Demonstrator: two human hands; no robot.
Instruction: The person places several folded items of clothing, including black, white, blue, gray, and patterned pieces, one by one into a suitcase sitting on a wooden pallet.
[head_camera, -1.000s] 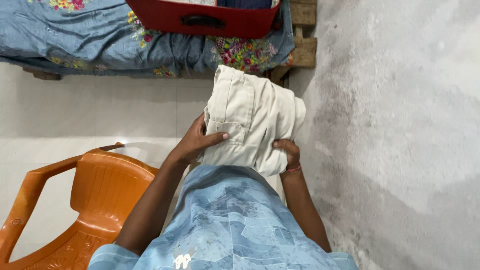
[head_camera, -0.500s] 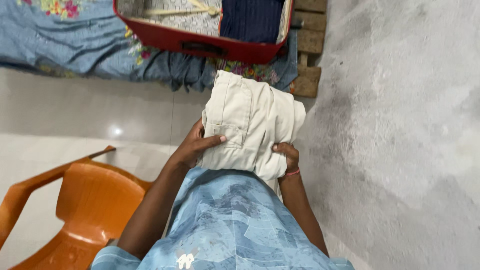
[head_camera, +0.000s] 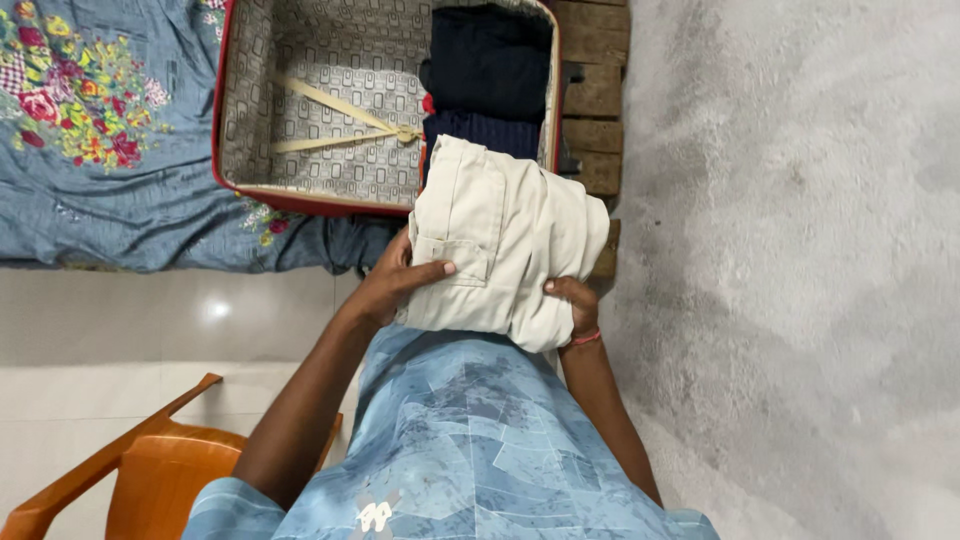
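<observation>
Folded beige trousers (head_camera: 505, 240), frame centre: soft, light, likely to unfold. Left hand (head_camera: 392, 282) and right hand (head_camera: 574, 303) clamped on lower edge; better support from underneath.

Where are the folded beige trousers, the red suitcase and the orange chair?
folded beige trousers (head_camera: 505, 240), head view, on the middle of the bundle.
red suitcase (head_camera: 330, 90), head view, on its patterned lining.
orange plastic chair (head_camera: 165, 480), head view, on its backrest.
</observation>
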